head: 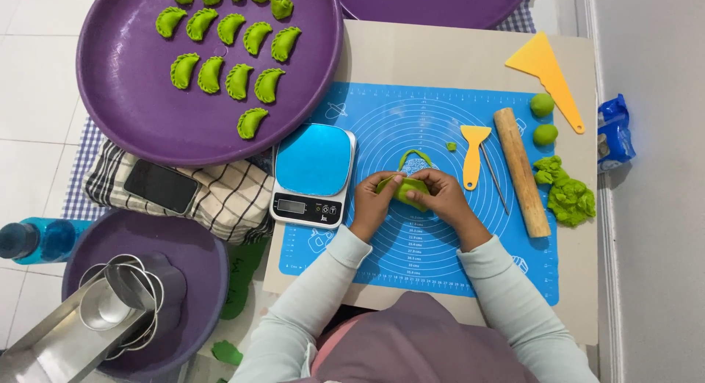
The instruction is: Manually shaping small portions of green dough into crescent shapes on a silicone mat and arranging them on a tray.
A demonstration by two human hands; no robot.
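Far to my left a blue water bottle (37, 240) lies on the floor beside a purple bowl (194, 269) holding steel ring cutters (121, 295). Above it a dark phone (159, 186) rests on a checked cloth (228, 199), and the big purple tray (132, 126) carries rows of finished green crescent dumplings (239, 80), each pleated along its curved edge.

Next comes the kitchen scale (313, 174) with its blue top, sitting at the left edge of the blue silicone mat (433, 258). Just beside the scale, my left hand (374, 201) grips the left end of a green dumpling (408, 190), fingertips pinched onto its rim. The dumpling lies between both hands over the middle of the mat, its long axis running left to right, so each hand has one end and neither is farther off. My right hand (444, 196) pinches the right end and the top seam, thumb and fingers pressed together on the dough. Just above my knuckles a thin green loop of trimmed dough (416, 158) lies on the mat, close to the dumpling but apart from it.

Further right sit a small orange spatula (472, 152), a thin metal pick (496, 179) and a wooden rolling pin (521, 170) lying nearly upright across the mat. Past it are two green dough balls (543, 118), a rough lump of green dough (569, 196), an orange scraper (547, 71) and, at the table's (440, 56) edge, a blue packet (615, 133).
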